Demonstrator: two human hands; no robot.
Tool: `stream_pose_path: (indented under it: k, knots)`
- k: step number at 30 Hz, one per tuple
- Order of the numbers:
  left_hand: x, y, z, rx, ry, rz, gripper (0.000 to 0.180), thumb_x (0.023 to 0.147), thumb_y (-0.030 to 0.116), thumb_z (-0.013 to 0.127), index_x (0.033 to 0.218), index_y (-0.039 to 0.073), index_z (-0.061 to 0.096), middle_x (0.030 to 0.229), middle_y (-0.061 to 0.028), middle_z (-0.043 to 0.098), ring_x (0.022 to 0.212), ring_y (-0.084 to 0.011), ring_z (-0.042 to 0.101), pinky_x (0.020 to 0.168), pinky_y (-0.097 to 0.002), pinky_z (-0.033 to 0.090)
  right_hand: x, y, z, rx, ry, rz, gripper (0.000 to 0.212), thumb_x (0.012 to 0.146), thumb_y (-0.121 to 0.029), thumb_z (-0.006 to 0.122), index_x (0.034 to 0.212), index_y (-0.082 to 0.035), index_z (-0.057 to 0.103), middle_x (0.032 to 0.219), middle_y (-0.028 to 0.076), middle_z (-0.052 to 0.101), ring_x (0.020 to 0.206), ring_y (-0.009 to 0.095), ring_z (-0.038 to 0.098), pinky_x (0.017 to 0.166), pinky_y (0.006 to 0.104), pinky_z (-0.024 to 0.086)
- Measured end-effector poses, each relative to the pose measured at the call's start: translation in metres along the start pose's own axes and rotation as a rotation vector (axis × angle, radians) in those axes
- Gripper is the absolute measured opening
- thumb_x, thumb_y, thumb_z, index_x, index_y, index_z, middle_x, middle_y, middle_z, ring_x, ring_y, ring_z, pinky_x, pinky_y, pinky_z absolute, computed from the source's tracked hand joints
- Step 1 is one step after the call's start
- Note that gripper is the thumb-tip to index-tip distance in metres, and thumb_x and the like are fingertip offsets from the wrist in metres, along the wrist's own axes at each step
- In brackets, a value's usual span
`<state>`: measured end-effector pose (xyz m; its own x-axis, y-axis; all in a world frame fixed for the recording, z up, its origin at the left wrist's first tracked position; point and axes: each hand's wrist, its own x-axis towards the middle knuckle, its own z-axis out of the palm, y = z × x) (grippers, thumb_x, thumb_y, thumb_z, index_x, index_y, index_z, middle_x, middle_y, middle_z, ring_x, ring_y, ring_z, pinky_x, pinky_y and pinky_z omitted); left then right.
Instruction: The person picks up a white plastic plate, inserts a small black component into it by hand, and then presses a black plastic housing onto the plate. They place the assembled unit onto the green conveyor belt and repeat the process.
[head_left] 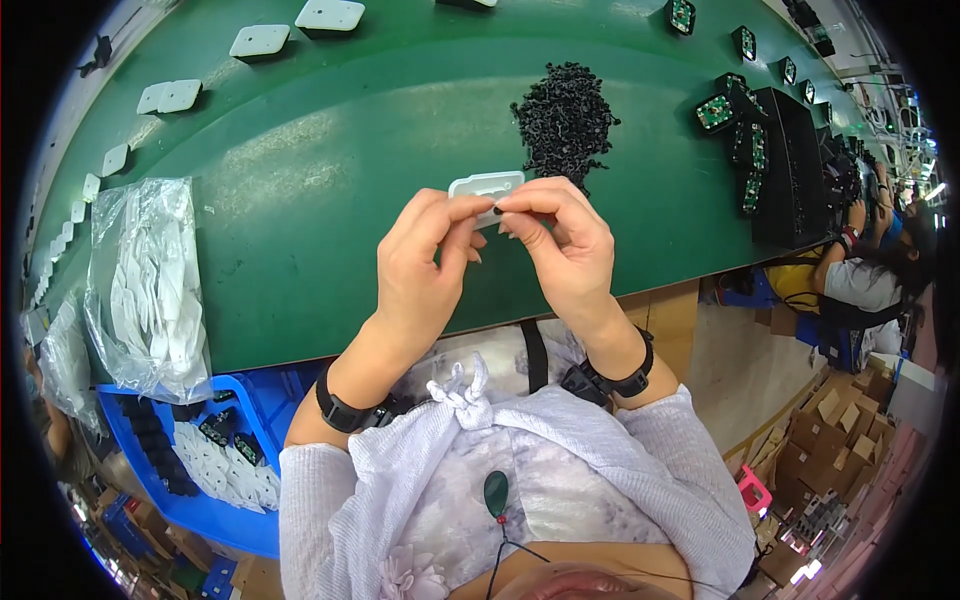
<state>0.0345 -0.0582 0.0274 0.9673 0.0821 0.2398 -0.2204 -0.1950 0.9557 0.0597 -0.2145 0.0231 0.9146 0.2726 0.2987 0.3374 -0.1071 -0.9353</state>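
Note:
Over the green table, close to its near edge, my left hand (422, 248) grips a small white plastic cover (487, 182) with rounded corners. My right hand (568, 238) meets it from the other side, thumb and forefinger pinching a tiny black part (497, 211) against the cover. The fingers of both hands hide much of the cover's lower half. Just beyond my right hand lies a heap of small black parts (566, 120), of the same colour as the pinched one.
White covers (260, 40) sit in a row along the far left. A clear bag (150, 290) of white pieces lies left, above a blue bin (215, 510). At right stand black housings with green circuit boards (715, 112) and a black box (790, 165); a co-worker (865, 270) sits beyond.

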Motion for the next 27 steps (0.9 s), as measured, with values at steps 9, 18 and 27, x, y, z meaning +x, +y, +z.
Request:
stream_pose_path:
  k: [9, 18, 27]
  knots:
    - [-0.003, -0.003, -0.005, 0.211, -0.018, 0.179, 0.014, 0.080, -0.005, 0.064, 0.093, 0.001, 0.062, 0.077, -0.0096, 0.054, 0.059, -0.0194, 0.058, 0.051, -0.0279, 0.047, -0.004, -0.009, 0.005, 0.024, 0.011, -0.002, 0.013, 0.087, 0.008, 0.057, 0.099, 0.004, 0.058, 0.099, 0.009, 0.056, 0.086, 0.014, 0.058, 0.077, 0.0252, 0.051]
    - [-0.004, -0.001, -0.006, 0.209, 0.010, 0.188, 0.016, 0.079, -0.007, 0.063, 0.092, 0.001, 0.062, 0.080, -0.0098, 0.055, 0.061, -0.0183, 0.060, 0.050, -0.0276, 0.048, -0.001, -0.019, 0.008, 0.028, 0.033, 0.035, 0.012, 0.085, 0.006, 0.060, 0.097, 0.002, 0.059, 0.093, 0.007, 0.057, 0.084, 0.013, 0.058, 0.075, 0.0239, 0.050]
    - [-0.005, 0.003, 0.002, -0.339, 0.084, -0.200, 0.017, 0.087, -0.007, 0.057, 0.103, -0.004, 0.058, 0.091, -0.0081, 0.057, 0.079, -0.0169, 0.065, 0.069, -0.0265, 0.057, 0.004, -0.020, 0.003, 0.003, 0.005, 0.161, 0.009, 0.081, -0.004, 0.069, 0.086, -0.003, 0.061, 0.084, 0.001, 0.054, 0.068, 0.005, 0.048, 0.059, 0.0181, 0.037]
